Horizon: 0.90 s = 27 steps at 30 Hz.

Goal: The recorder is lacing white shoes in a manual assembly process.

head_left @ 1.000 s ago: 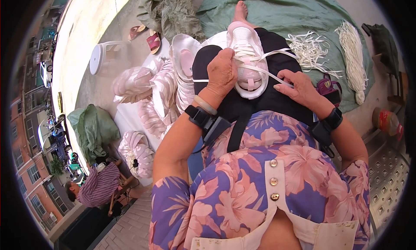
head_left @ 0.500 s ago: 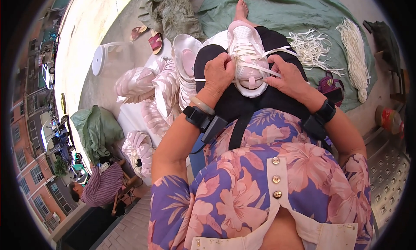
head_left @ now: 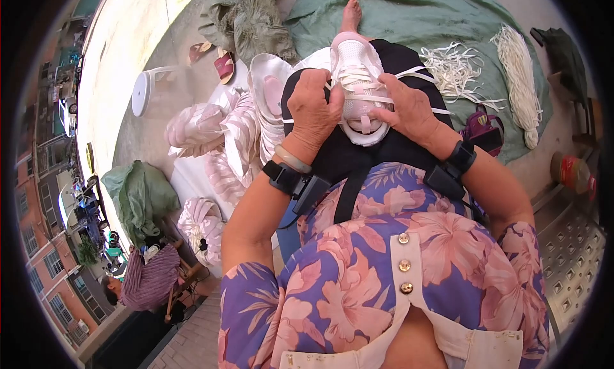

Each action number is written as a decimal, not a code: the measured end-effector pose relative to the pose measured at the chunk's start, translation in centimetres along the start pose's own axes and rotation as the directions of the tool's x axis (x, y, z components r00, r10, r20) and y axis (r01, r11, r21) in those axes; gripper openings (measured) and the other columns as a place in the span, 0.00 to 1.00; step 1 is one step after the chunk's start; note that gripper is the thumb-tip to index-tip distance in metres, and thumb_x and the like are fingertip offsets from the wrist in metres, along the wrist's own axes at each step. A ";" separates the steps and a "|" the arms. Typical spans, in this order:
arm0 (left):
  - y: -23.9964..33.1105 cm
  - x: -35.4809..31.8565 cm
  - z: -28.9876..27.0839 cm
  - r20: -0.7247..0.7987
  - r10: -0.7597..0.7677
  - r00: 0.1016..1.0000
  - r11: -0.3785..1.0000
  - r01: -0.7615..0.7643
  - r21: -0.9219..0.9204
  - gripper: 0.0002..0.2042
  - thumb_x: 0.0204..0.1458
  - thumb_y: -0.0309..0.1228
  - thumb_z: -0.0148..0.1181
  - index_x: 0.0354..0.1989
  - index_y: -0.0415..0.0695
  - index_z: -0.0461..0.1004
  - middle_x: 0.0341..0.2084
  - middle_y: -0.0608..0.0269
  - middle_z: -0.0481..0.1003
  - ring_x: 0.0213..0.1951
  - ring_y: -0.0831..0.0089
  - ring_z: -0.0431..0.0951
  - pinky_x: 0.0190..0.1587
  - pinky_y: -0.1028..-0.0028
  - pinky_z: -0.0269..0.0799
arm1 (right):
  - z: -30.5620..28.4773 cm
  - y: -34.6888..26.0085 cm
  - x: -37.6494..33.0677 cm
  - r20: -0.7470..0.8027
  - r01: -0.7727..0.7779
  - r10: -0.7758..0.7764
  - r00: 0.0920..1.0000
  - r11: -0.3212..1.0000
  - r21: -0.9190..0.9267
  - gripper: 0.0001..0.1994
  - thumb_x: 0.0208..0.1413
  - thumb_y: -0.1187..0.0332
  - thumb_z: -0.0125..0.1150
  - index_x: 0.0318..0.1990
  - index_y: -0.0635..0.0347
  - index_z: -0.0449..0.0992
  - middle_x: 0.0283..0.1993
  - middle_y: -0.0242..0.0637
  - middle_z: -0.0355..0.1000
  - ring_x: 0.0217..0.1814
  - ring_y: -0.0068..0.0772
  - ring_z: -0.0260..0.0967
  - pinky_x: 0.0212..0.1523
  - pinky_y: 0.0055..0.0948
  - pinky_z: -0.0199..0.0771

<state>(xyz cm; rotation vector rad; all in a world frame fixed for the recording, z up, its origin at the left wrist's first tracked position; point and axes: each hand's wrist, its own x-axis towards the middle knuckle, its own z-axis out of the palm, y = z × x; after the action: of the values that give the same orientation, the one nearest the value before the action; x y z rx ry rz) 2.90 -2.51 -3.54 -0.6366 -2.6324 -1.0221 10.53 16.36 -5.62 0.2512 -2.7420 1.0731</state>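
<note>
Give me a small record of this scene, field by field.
Shoe: pink and white, on black trousers, toe pointing away
Left hand: at the shoe's left side
Right hand: at its right side, thumb and forefinger apart
Lace: white, crossing the shoe; whether pinched is unclear
Loose laces: tangled on green cloth, right of the shoe
Lace bundle: long, white, farther right
Bag: purple, nearer than the loose laces
Shoe stacks: pink and white, to the left

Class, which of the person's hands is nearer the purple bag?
Right. The right hand is left of the purple bag, at the shoe; the left hand is farther left, across the shoe.
</note>
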 end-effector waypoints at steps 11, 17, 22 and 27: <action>3.0 -1.8 2.3 0.248 0.064 0.967 0.998 -0.060 -0.026 0.05 0.44 0.27 0.55 0.29 0.42 0.74 0.23 0.56 0.72 0.26 0.58 0.74 0.28 0.67 0.69 | -0.1 -0.4 -0.1 -0.004 -0.039 0.040 0.999 0.999 0.031 0.25 0.37 0.64 0.63 0.45 0.63 0.64 0.37 0.45 0.66 0.35 0.48 0.68 0.32 0.37 0.70; 3.0 -1.7 2.9 0.310 0.029 0.950 0.998 -0.045 0.045 0.05 0.43 0.30 0.55 0.28 0.45 0.75 0.22 0.58 0.71 0.26 0.58 0.74 0.29 0.67 0.69 | 0.3 -0.4 -0.3 -0.043 -0.068 0.069 0.997 0.997 0.028 0.23 0.38 0.64 0.62 0.43 0.64 0.66 0.36 0.46 0.66 0.35 0.48 0.68 0.33 0.37 0.70; 3.2 -1.8 3.4 0.264 0.013 0.964 0.999 -0.023 0.035 0.05 0.42 0.30 0.55 0.27 0.45 0.75 0.21 0.59 0.71 0.27 0.59 0.74 0.29 0.67 0.69 | 0.7 0.0 -0.3 -0.059 -0.065 0.069 0.996 0.996 0.066 0.20 0.38 0.65 0.60 0.42 0.63 0.68 0.36 0.46 0.65 0.36 0.48 0.68 0.35 0.38 0.70; 3.2 -1.7 3.8 0.258 0.016 0.966 1.000 -0.011 -0.023 0.04 0.42 0.29 0.55 0.26 0.44 0.74 0.21 0.58 0.71 0.26 0.59 0.74 0.29 0.67 0.69 | 0.8 0.3 -0.3 -0.032 -0.034 0.039 0.999 0.992 0.123 0.17 0.39 0.68 0.57 0.40 0.60 0.68 0.36 0.45 0.64 0.38 0.48 0.66 0.36 0.39 0.68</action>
<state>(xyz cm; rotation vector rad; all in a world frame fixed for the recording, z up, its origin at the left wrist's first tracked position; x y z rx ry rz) 5.63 1.69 -5.07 -0.8437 -2.8361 -1.0269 10.65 16.08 -6.49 0.1986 -2.6643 1.2452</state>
